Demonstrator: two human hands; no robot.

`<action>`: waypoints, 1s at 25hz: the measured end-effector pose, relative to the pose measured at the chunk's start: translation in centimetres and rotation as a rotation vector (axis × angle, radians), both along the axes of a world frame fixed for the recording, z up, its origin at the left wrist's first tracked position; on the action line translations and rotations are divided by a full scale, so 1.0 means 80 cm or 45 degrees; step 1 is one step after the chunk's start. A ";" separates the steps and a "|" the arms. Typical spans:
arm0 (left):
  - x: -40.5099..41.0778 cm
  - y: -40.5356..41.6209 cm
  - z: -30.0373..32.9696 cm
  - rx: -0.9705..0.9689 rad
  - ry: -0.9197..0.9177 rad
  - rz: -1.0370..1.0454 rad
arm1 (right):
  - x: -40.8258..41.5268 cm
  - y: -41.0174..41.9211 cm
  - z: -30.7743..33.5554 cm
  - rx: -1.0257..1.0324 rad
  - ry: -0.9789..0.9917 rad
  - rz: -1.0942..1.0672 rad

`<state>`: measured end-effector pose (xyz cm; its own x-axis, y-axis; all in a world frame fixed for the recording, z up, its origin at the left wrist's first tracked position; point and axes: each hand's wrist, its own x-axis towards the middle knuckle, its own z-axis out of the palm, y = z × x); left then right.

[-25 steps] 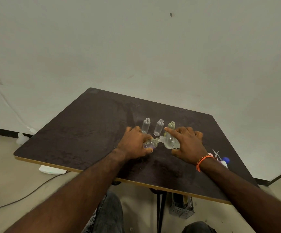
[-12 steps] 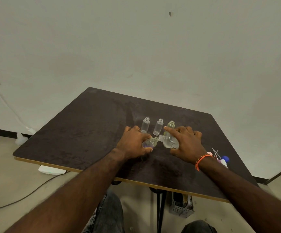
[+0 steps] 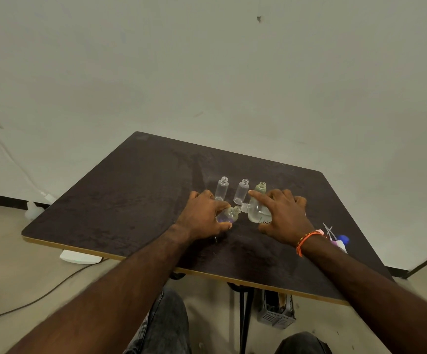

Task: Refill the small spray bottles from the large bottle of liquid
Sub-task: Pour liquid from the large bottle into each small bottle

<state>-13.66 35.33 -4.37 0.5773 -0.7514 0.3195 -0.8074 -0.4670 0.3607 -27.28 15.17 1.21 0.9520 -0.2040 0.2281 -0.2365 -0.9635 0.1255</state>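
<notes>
left hand [image 3: 202,215] grips a small bottle [image 3: 226,215] tilted neck-first toward the large bottle [image 3: 257,213], which the right hand [image 3: 281,215] holds tipped leftward above the tabletop [image 3: 130,195]; their mouths seem to touch.

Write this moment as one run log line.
step: pouring | left hand: holds small bottle | right hand: tilts large bottle | necks: meet

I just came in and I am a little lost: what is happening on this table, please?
A person is refilling small bottles. The right hand tips the large bottle sideways, its neck meeting the mouth of a small bottle that the left hand holds tilted. Three more small bottles stand uncapped just behind on the dark table; the rightmost looks greenish, the other two look empty. Spray caps lie by the right wrist.
</notes>
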 end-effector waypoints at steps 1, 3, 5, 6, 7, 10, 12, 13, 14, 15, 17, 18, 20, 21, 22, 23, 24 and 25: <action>0.000 0.000 -0.001 -0.004 -0.002 0.001 | 0.000 0.000 0.000 0.003 -0.003 -0.005; 0.000 0.001 -0.002 -0.013 -0.009 0.010 | -0.001 0.001 -0.001 0.032 -0.004 -0.013; 0.000 0.001 -0.003 -0.028 -0.007 0.026 | -0.002 0.003 -0.006 0.107 0.005 -0.027; 0.001 0.001 -0.004 -0.035 -0.001 0.036 | -0.002 0.004 -0.009 0.153 0.007 -0.033; 0.002 0.001 -0.005 -0.043 0.010 0.047 | -0.003 0.007 -0.011 0.201 0.004 -0.036; 0.005 0.001 -0.011 -0.073 0.052 0.070 | -0.001 0.010 -0.015 0.374 -0.058 -0.033; 0.007 0.001 -0.016 -0.086 0.083 0.084 | -0.001 0.010 -0.014 0.494 -0.133 -0.036; 0.008 0.001 -0.018 -0.101 0.099 0.095 | -0.002 0.009 -0.014 0.549 -0.183 -0.040; 0.009 0.002 -0.019 -0.115 0.114 0.105 | -0.004 0.006 -0.014 0.608 -0.237 -0.045; 0.011 0.003 -0.020 -0.123 0.126 0.116 | -0.007 0.004 -0.015 0.671 -0.287 -0.047; 0.018 0.006 -0.022 -0.121 0.130 0.147 | -0.012 -0.003 -0.020 0.798 -0.362 -0.044; 0.021 0.007 -0.022 -0.120 0.133 0.168 | -0.015 -0.006 -0.022 0.850 -0.392 -0.042; 0.029 0.010 -0.022 -0.141 0.150 0.223 | -0.019 -0.012 -0.027 0.950 -0.449 -0.052; 0.034 0.012 -0.022 -0.157 0.159 0.257 | -0.021 -0.013 -0.030 1.005 -0.475 -0.063; 0.038 0.013 -0.022 -0.171 0.168 0.292 | -0.023 -0.013 -0.033 1.070 -0.502 -0.081; 0.043 0.013 -0.022 -0.181 0.181 0.329 | -0.024 -0.013 -0.035 1.139 -0.528 -0.100; 0.048 0.012 -0.020 -0.182 0.191 0.363 | -0.024 -0.014 -0.037 1.201 -0.546 -0.118; 0.053 0.010 -0.019 -0.174 0.194 0.398 | -0.024 -0.015 -0.039 1.246 -0.552 -0.132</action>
<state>-9.39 36.15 -5.90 0.8208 -0.4876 0.2976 -0.5657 -0.6219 0.5415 -29.19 13.98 -1.87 0.7970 -0.5560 0.2359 -0.1616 -0.5727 -0.8037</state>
